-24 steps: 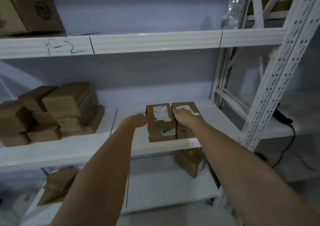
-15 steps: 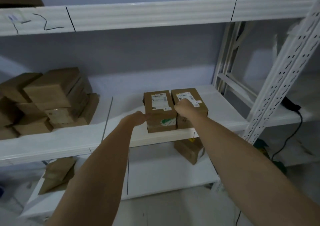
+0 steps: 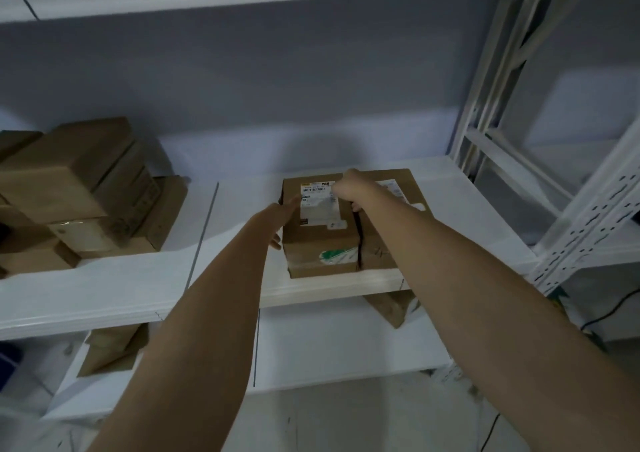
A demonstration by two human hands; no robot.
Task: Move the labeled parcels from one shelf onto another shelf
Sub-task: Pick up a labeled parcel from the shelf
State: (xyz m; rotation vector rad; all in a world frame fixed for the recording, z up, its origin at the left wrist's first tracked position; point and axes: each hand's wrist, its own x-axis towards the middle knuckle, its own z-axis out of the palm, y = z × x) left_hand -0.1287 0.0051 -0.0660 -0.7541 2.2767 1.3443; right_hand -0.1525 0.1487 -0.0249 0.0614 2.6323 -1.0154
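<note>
Two brown labeled parcels stand side by side near the front edge of the white middle shelf (image 3: 138,289). The left parcel (image 3: 318,240) has a white label on top and a green sticker on its front. The right parcel (image 3: 401,188) touches it and is partly hidden by my right forearm. My left hand (image 3: 277,216) presses flat against the left side of the left parcel. My right hand (image 3: 353,188) lies over that parcel's top right edge, fingers curled down into the gap between the two parcels.
A stack of several plain brown boxes (image 3: 79,188) fills the shelf's left end. On the lower shelf lie a brown parcel (image 3: 394,308) and flat brown packets (image 3: 110,347). A perforated white upright (image 3: 588,216) and a black cable (image 3: 613,308) are at the right.
My right hand slid left from the right parcel's top to the gap between the parcels. My left hand closed onto the left parcel's side. The view moved nearer and tilted down.
</note>
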